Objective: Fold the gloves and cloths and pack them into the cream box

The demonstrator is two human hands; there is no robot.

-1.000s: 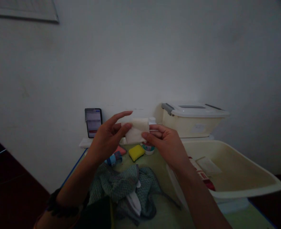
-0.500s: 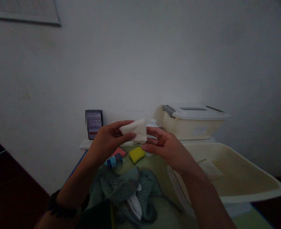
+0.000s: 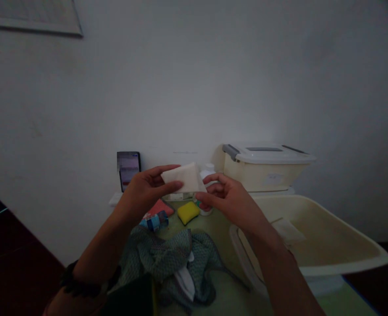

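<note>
A small folded white sheet [image 3: 182, 177], soft cloth or paper, is held up over the table. My left hand [image 3: 148, 184] grips its left part, thumb in front and fingers behind. At the lower right corner, the thumb and fingers of my right hand [image 3: 225, 193] close on a loose layer that stands slightly apart from the rest. Below lie a yellow sponge [image 3: 188, 213], a pinkish-red cloth or pad [image 3: 161, 207] and a blue-labelled clear bottle [image 3: 156, 221] on its side. A white bottle [image 3: 208, 169] stands partly hidden behind my right hand.
A crumpled grey-green knitted cloth [image 3: 177, 250] lies nearest me, beside a dark block-like object [image 3: 131, 298]. At the right, a cream basin [image 3: 345, 237] contains a flat white piece [image 3: 288, 230]. Behind stand a lidded box [image 3: 260, 173] and a propped-up phone [image 3: 130, 169] against the wall.
The right edge of the folded sheet has come apart into a separate layer at my right fingers. My right fingers have curled more. The view has shifted slightly.
</note>
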